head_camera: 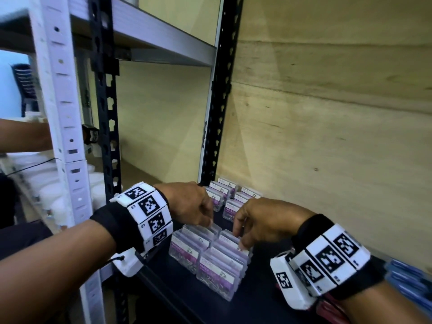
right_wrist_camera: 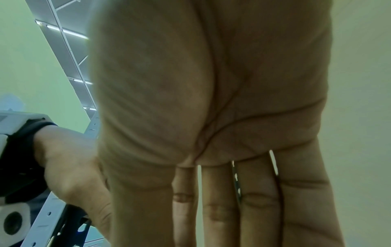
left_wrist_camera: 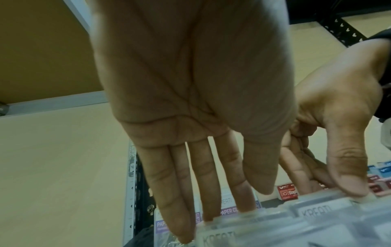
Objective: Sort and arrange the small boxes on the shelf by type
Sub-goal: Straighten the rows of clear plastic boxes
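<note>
- A person's left hand (head_camera: 187,202) and right hand (head_camera: 259,220) reach down over a near cluster of clear paper-clip boxes (head_camera: 211,258) standing upright in two rows on a dark shelf (head_camera: 187,295); the labels are purple and white (the word "PAPER" is legible on several).
- The left hand's fingers (left_wrist_camera: 207,180) are straight and close together, their tips touching the top edges of the boxes in the left row (head_camera: 189,246); nothing is gripped, as the left wrist view shows.
- The right hand is spread relaxed over the right row (head_camera: 226,260); its thumb (left_wrist_camera: 349,182) presses on the top edge of a box marked "KREATI" (left_wrist_camera: 317,212) while the fingers reach down behind it; whether they pinch that box cannot be told.
- The right wrist view shows mostly palm and straight fingers (right_wrist_camera: 258,200); the boxes are out of its sight.
- A second cluster of the same paper-clip boxes (head_camera: 231,195) stands farther back, near the black upright post (head_camera: 219,101) and the plywood wall (head_camera: 327,113).
- Red staple boxes (left_wrist_camera: 287,192) and blue boxes (left_wrist_camera: 380,168) sit to the right, apart from the clear ones; blurred blue packs (head_camera: 409,277) show at the right edge of the head view.
- Both wrists wear white bands with black square markers (head_camera: 149,218).
</note>
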